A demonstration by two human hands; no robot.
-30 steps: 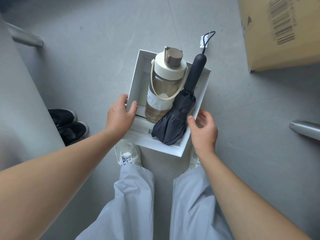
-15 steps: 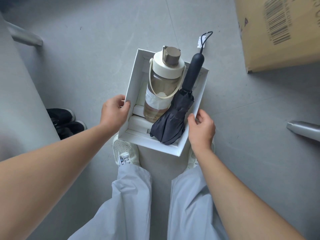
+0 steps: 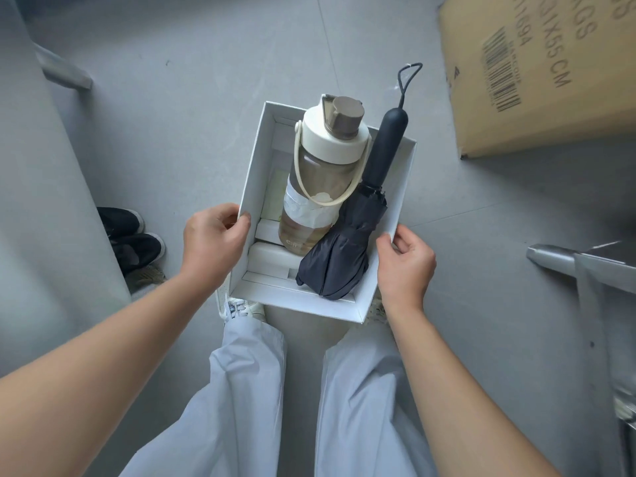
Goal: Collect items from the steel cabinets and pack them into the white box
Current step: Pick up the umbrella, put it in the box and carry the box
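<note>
White box held between both hands, apparently lifted clear of the floor, above the white sneakers. Left hand clamped on the near end of the left wall, thumb hooked over the rim, fingers curled round the outside. Just right of that thumb, small white packs lying flat on the bottom. Further right, water bottle leaning with its cap above the far rim, then folded umbrella touching it, handle poking out past the far rim. Right hand pinching the right wall by its near corner, thumb on the rim, fingers loosely curled outside. Likely trouble: both holds close to the body and most of the weight beyond the fingertips, hence a forward dip, the bottle rolling against the umbrella, either one sliding out over the far rim. Also possible: thin wall buckling under a thumb pinch, or the umbrella's wrist loop snagging in passing.
</note>
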